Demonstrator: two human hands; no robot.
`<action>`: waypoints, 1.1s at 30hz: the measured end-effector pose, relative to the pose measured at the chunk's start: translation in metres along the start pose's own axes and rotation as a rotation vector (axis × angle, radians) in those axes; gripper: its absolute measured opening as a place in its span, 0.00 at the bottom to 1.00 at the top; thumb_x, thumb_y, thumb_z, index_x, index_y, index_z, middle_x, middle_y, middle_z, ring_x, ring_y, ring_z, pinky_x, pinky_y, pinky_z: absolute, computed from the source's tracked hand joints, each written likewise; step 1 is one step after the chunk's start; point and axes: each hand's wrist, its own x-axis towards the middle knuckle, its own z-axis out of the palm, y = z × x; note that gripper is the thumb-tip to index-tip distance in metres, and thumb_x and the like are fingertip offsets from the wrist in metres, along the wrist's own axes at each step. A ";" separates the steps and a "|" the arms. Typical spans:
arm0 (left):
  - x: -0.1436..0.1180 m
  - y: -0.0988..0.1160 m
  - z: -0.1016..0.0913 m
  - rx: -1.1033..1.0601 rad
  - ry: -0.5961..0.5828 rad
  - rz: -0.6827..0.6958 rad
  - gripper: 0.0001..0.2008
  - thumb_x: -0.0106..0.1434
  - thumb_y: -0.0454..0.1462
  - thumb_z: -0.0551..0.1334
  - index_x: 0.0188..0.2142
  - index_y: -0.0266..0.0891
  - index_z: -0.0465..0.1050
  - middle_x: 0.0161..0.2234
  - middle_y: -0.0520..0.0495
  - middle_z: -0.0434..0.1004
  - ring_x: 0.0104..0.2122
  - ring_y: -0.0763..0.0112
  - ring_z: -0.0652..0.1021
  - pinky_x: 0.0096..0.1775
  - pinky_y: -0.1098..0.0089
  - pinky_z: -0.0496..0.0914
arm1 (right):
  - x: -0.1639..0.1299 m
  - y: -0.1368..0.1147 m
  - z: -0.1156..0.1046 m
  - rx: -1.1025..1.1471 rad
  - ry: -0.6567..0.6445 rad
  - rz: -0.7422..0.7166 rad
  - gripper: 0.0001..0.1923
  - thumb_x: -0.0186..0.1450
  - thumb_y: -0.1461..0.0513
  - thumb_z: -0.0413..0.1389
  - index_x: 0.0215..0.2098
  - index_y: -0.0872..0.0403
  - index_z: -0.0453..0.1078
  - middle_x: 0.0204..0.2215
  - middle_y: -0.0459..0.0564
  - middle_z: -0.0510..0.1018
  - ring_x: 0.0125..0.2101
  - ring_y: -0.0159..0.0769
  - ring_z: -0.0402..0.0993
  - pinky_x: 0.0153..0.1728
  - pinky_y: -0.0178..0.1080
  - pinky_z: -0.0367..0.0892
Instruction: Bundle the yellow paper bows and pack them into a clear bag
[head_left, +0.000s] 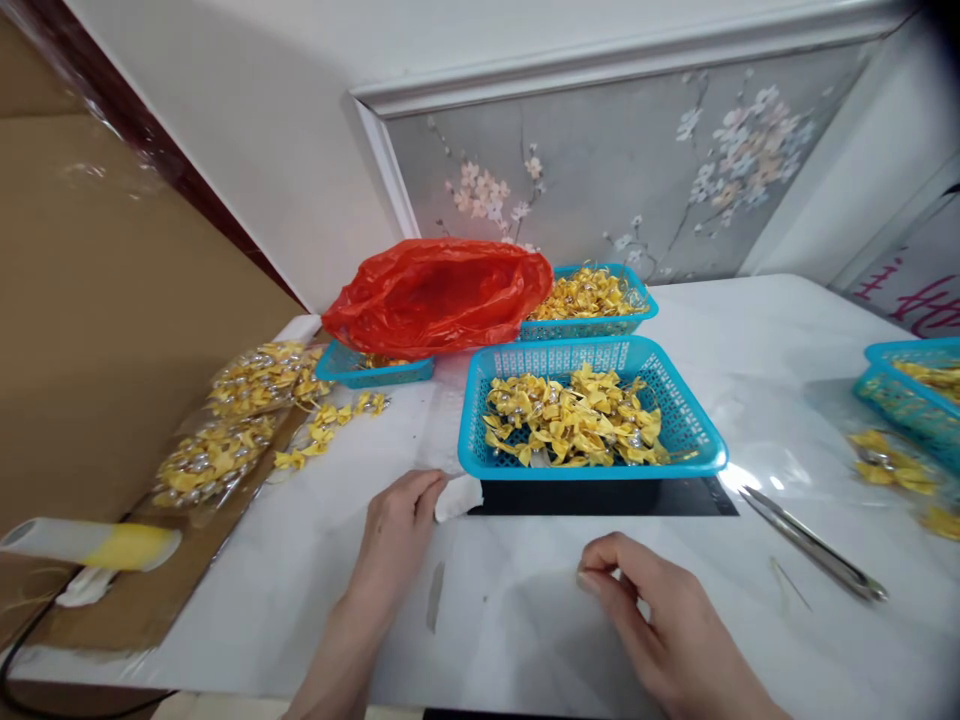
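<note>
two bare hands rest on a white table (787, 330), near its front edge. the left hand (397, 525) pinches a small white scrap (459, 495) between thumb and fingertips, just beside the front left corner of a blue basket (675, 400). the right hand (660, 615) is loosely curled with its fingertips drawn together, but whether it grips anything cannot be made out. the basket stands in the middle of the table on a dark mat (675, 497) and holds a heap of yellow bows (574, 415). metal tweezers (814, 545) lie to the right of the hands. behind the basket sit a red plastic bag (439, 295) and another blue basket (592, 300) of bows. more loose bows (322, 430) lie toward the left edge.
</note>
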 end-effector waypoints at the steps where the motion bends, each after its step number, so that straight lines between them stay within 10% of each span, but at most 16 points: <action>1: -0.002 0.000 0.000 -0.023 0.020 0.001 0.12 0.63 0.40 0.54 0.36 0.42 0.77 0.38 0.47 0.81 0.37 0.63 0.78 0.39 0.67 0.69 | 0.000 -0.005 -0.003 0.038 -0.023 0.033 0.10 0.69 0.60 0.45 0.31 0.50 0.64 0.24 0.42 0.72 0.22 0.30 0.66 0.24 0.31 0.61; 7: -0.037 0.029 -0.010 -0.165 0.114 -0.080 0.15 0.63 0.46 0.56 0.38 0.41 0.77 0.36 0.45 0.81 0.33 0.66 0.78 0.32 0.70 0.73 | 0.001 -0.026 -0.019 0.171 -0.097 0.083 0.12 0.69 0.59 0.45 0.29 0.51 0.62 0.20 0.40 0.70 0.20 0.28 0.65 0.21 0.28 0.59; 12: -0.063 0.072 -0.008 -0.643 -0.394 -0.142 0.13 0.62 0.44 0.58 0.43 0.46 0.78 0.30 0.49 0.81 0.28 0.69 0.78 0.32 0.73 0.73 | 0.003 -0.026 -0.022 0.102 -0.085 -0.031 0.10 0.68 0.63 0.46 0.29 0.51 0.62 0.21 0.40 0.68 0.20 0.26 0.64 0.22 0.28 0.60; 21: -0.061 0.086 0.006 -0.663 -0.364 -0.073 0.14 0.62 0.43 0.59 0.22 0.41 0.69 0.20 0.53 0.64 0.22 0.73 0.65 0.25 0.74 0.61 | 0.002 -0.020 -0.023 0.009 -0.054 -0.170 0.08 0.68 0.66 0.46 0.32 0.50 0.62 0.24 0.41 0.69 0.22 0.26 0.67 0.24 0.26 0.65; 29: -0.058 0.089 -0.003 -1.581 -0.550 -0.481 0.16 0.52 0.47 0.69 0.19 0.41 0.71 0.22 0.52 0.68 0.31 0.70 0.74 0.37 0.71 0.70 | -0.002 0.007 -0.044 -0.080 -0.121 -0.223 0.10 0.69 0.66 0.47 0.38 0.49 0.69 0.31 0.46 0.75 0.30 0.29 0.75 0.31 0.26 0.71; 33: -0.055 0.079 0.005 -1.262 -0.357 -0.291 0.04 0.50 0.40 0.72 0.23 0.47 0.80 0.27 0.52 0.77 0.24 0.76 0.74 0.29 0.76 0.69 | -0.006 0.006 -0.058 -0.188 -0.084 -0.284 0.07 0.69 0.65 0.49 0.39 0.49 0.68 0.30 0.46 0.75 0.29 0.29 0.76 0.30 0.25 0.71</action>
